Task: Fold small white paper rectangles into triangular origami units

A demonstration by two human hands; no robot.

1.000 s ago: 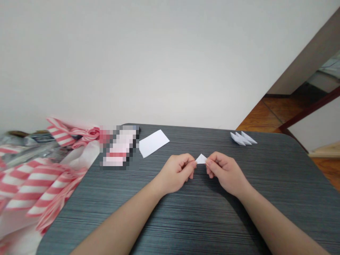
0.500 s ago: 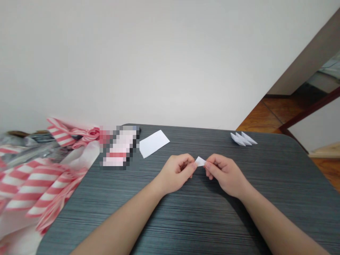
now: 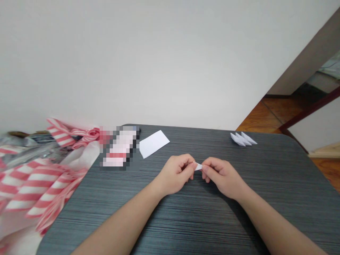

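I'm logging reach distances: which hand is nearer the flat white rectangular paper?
Left. The left hand is in front and to the right of the white rectangular paper; the right hand is farther right.

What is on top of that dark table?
Loose white paper and folded white pieces lie on the table. A pixelated patch hides whatever is at far left. Nearer, the left hand and right hand pinch a small folded paper, covering its ends.

Cannot see the ends of the paper piece (image 3: 198, 166) under left hand (image 3: 176, 174) and right hand (image 3: 223, 178), nor identify the pixelated object (image 3: 120, 146).
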